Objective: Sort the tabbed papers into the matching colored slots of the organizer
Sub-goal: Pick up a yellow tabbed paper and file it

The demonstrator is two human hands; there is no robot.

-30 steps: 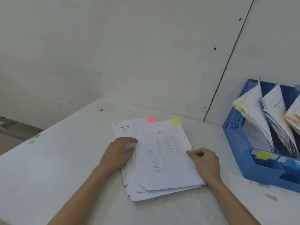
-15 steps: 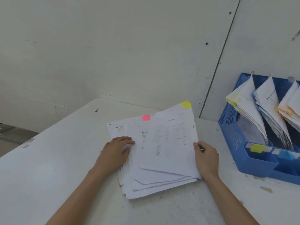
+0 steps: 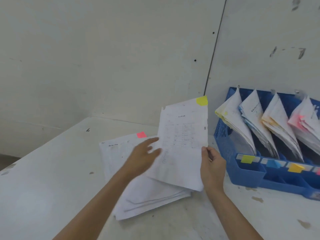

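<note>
Yellow marks the sheet in play: a person's right hand (image 3: pixel 212 163) pinches the right edge of a yellow-tabbed sheet (image 3: pixel 183 144), raised off the stack of papers (image 3: pixel 152 196) lying mid-table, with its tab at the upper corner where the colour reads at a glance. The left hand (image 3: pixel 143 156), blurred and with fingers straight, hovers at the sheet's left edge above the stack; whether it touches paper cannot be told. It looks placed to steady the sheet or hold the pile down. A pink tab (image 3: pixel 141 134) shows on a sheet of the stack, toward the table's far edge. The blue organizer (image 3: pixel 249 177) stands at the table's right edge against the wall, just beside the lifted sheet, its slots holding leaning bundles. A yellow label (image 3: pixel 247 159) fronts the leftmost slot, so that compartment appears to be the match. Gripped by one edge only, the sheet is likely to droop in transit.
</note>
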